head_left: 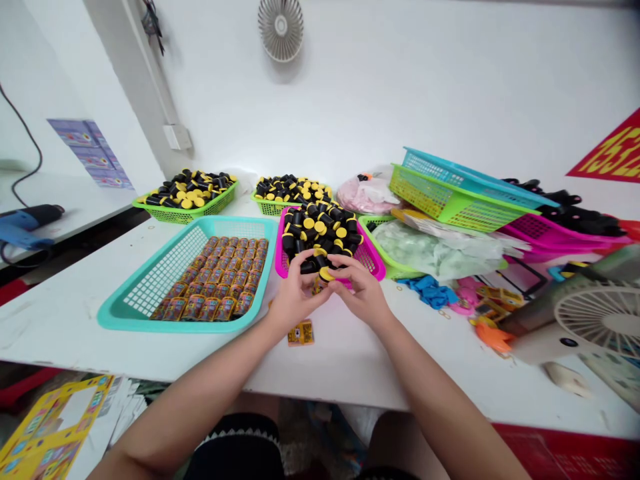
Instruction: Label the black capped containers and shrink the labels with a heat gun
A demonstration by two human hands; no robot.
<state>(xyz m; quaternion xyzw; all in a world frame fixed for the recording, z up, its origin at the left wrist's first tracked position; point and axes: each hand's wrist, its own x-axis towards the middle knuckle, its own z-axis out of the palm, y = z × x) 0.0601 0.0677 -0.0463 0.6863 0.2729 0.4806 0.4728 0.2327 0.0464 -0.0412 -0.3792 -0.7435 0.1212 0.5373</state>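
Note:
My left hand (294, 293) and my right hand (361, 291) meet in front of the pink basket (379, 268). Between their fingertips is a small black canister with a yellow lid (327, 274), partly hidden by the fingers. Both hands are closed, thumbs and fingers pinching. Behind them the pink basket is heaped with loose black-and-yellow canisters (320, 227). A flat orange printed wrapper (301, 333) lies on the table below my left hand. To the left, a turquoise basket (113, 320) holds rows of canisters in printed wrappers (220, 277).
Two green baskets (167, 215) of canisters stand at the back. On the right are stacked baskets (450, 207), plastic bags (425, 247), blue pieces (430, 291) and a white fan (595, 320). A blue heat gun (25, 227) lies far left. Another fan (281, 27) is on the wall.

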